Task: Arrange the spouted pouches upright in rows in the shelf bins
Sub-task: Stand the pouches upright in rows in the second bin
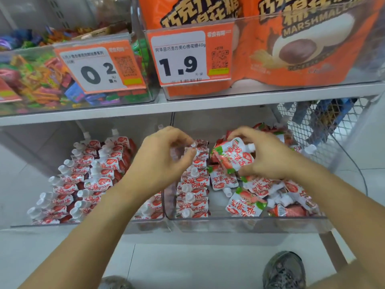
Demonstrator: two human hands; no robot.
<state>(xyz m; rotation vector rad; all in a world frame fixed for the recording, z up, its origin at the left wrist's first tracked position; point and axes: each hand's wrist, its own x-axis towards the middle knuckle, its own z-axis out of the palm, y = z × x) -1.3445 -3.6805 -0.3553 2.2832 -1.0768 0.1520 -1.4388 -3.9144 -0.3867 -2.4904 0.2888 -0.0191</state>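
Shoes (283, 272), grey, on pale floor tiles at bottom of view. Forearms, both bare, reaching forward and up into the lower shelf.

Right bin (250, 223), clear plastic: one upright row of pouches (192, 184) along its left wall; loose pouches (262, 197) heaped flat on its right side.

Left hand (164, 157): fingers curled, thumb and forefinger pinching a cap at the far end of that row.

Right hand (268, 157): fingers curled round a strawberry pouch (233, 157), lifted and tilted above the heap.

Handling, judged: light, soft-bodied, slick film; the stiff spout or top seam gives the surest hold.

Left bin (87, 225): rows already standing.

Upper shelf: price tags (181, 59), sweets, marshmallow bags.
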